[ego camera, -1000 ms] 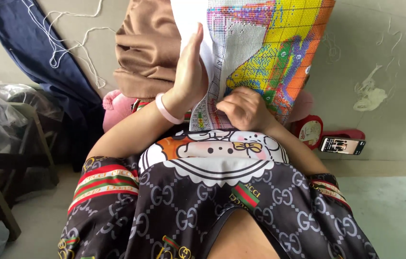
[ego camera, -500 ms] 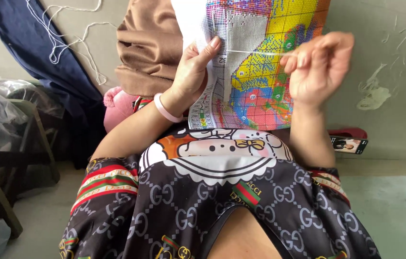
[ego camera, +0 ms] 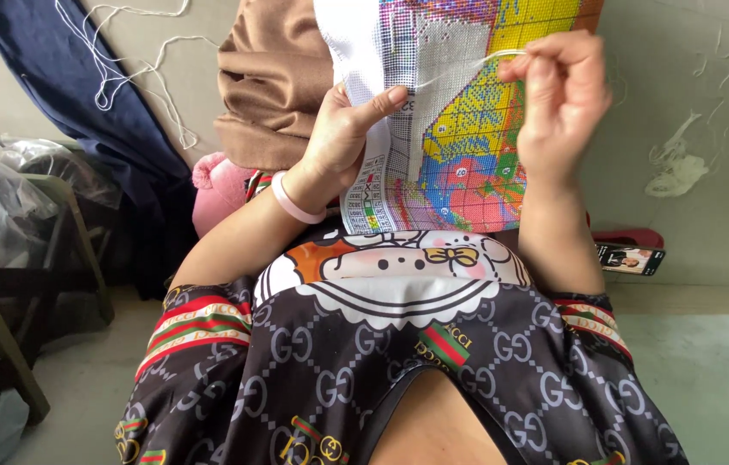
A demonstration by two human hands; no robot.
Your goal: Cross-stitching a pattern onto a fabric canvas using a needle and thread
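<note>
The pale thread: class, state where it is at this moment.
In the head view, upper centre, the pale thread runs taut from the cross-stitch canvas by the left hand to the raised right hand.

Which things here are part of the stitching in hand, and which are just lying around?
In use:
- left hand gripping the canvas edge
- cross-stitch canvas
- right hand pinching a white thread pulled from the canvas

Lying about:
- brown cloth
- navy cloth with loose white string
- pink soft thing
- phone
- stool

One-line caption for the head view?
Left hand holds a colourful cross-stitch canvas while the right hand draws pale thread taut.
</note>
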